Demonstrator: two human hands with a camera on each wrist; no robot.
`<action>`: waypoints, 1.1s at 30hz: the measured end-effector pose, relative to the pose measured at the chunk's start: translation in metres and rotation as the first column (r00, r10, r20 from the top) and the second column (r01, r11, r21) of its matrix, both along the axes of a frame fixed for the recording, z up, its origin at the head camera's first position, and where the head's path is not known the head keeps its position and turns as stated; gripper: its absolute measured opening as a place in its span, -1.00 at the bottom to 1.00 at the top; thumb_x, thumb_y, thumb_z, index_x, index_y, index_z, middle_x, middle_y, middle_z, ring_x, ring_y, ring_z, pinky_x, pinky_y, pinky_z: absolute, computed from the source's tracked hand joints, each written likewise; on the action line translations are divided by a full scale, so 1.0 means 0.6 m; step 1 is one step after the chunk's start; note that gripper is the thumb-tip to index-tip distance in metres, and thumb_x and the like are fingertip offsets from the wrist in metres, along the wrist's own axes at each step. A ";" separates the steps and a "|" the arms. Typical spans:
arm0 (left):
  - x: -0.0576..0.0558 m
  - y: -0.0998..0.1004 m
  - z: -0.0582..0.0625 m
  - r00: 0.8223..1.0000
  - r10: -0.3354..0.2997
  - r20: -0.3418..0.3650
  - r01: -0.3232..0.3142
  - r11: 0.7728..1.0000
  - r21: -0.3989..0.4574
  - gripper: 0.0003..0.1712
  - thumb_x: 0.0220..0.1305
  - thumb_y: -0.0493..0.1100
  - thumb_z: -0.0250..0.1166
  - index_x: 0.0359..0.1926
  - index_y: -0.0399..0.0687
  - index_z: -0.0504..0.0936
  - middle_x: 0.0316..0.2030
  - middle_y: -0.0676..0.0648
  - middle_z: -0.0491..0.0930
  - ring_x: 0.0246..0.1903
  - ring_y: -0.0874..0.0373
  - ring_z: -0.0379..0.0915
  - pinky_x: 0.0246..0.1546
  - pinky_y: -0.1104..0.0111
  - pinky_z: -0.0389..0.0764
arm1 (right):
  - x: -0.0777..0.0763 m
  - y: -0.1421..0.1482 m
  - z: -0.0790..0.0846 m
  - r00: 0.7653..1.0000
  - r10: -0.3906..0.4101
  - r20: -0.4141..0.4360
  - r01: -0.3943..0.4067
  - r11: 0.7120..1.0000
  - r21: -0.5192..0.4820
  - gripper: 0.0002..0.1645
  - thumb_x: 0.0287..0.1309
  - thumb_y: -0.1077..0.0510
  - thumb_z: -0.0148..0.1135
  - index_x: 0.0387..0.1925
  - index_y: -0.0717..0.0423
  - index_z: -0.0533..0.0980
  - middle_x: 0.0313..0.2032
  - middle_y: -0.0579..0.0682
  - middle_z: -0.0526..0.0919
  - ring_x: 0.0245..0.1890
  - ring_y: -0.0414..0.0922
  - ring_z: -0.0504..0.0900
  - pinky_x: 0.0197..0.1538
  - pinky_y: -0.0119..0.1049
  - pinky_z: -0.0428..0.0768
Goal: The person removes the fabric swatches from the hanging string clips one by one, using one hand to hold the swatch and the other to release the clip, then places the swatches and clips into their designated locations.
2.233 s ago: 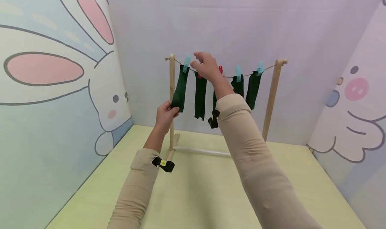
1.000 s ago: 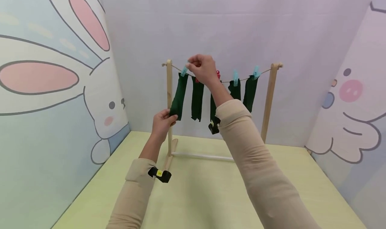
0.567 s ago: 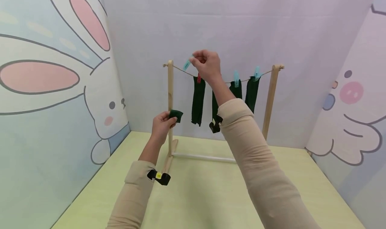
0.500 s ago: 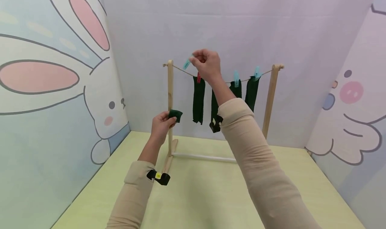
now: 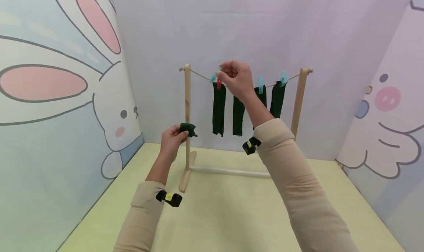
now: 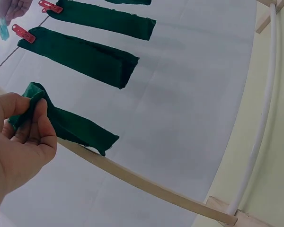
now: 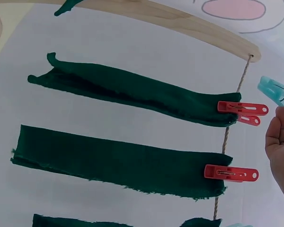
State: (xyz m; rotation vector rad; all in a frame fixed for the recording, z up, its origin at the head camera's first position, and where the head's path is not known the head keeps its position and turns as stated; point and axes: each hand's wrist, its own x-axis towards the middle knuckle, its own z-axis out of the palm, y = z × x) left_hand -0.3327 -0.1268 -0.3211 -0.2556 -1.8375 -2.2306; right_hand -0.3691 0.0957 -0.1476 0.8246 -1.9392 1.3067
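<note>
My left hand (image 5: 170, 143) pinches a dark green cloth strip (image 6: 85, 130) between thumb and fingers, beside the left post. The strip is off the line and droops over the fingers; in the head view mostly its folded part shows. Higher up and to the right, my right hand (image 5: 239, 80) pinches a light blue clothespin (image 7: 277, 92), free of the line and any cloth. It is close to the first hanging green strip (image 5: 218, 108), which a red clothespin (image 7: 243, 108) fixes to the rope (image 7: 244, 73). A second strip (image 7: 118, 158) has its own red clothespin (image 7: 232, 172).
A wooden post (image 5: 187, 108) on the left and another (image 5: 299, 101) on the right carry the rope, joined below by a white rod (image 5: 228, 170). Two more strips hang at right under light blue clothespins (image 5: 261, 84). A pale yellow tabletop (image 5: 212, 207) lies beneath.
My right hand took hold of the leftmost blue clothespin and pulled it off the line; the freed strip flopped down in my left hand. Since then, the right hand has shifted rightward with the clothespin.
</note>
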 end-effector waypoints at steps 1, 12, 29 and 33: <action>0.001 -0.002 -0.002 1.000 0.004 -0.002 -0.004 1.000 -0.004 -0.72 0.20 -0.44 0.20 -0.06 -0.47 0.48 -0.22 -0.17 0.57 -0.29 0.17 0.53 -0.14 0.30 0.53 | 0.001 0.003 -0.004 1.000 0.009 -0.001 -0.009 1.000 -0.005 -0.73 0.11 0.24 0.29 -0.20 0.37 0.56 -0.36 0.11 0.62 -0.43 -0.14 0.52 -0.30 -0.41 0.50; 0.016 -0.016 -0.024 0.999 0.033 0.037 -0.032 0.999 -0.044 -0.74 0.21 -0.43 0.20 -0.07 -0.46 0.47 -0.22 -0.19 0.56 -0.30 0.19 0.54 -0.13 0.28 0.53 | 0.032 0.036 -0.041 0.994 0.099 0.039 -0.097 0.994 -0.048 -0.71 0.09 0.33 0.27 -0.16 0.45 0.50 -0.34 0.17 0.62 -0.41 -0.15 0.54 -0.29 -0.45 0.53; 0.041 -0.037 -0.046 0.997 0.057 0.053 -0.051 0.994 -0.095 -0.71 0.22 -0.44 0.15 -0.02 -0.47 0.44 -0.20 -0.21 0.54 -0.29 0.20 0.51 -0.25 0.44 0.54 | 0.083 0.086 -0.098 0.995 0.102 0.017 -0.100 0.990 -0.103 -0.64 0.13 0.41 0.19 -0.03 0.53 0.44 -0.35 0.22 0.55 -0.42 -0.17 0.49 -0.29 -0.49 0.51; 0.045 -0.042 -0.047 0.996 0.062 0.056 -0.057 0.995 -0.087 -0.71 0.23 -0.43 0.14 -0.02 -0.45 0.44 -0.18 -0.21 0.53 -0.29 0.19 0.51 -0.23 0.42 0.54 | 0.073 0.104 -0.122 0.994 0.097 0.052 -0.088 0.983 -0.162 -0.65 0.12 0.39 0.21 -0.04 0.49 0.47 -0.37 0.08 0.56 -0.43 -0.18 0.50 -0.32 -0.49 0.51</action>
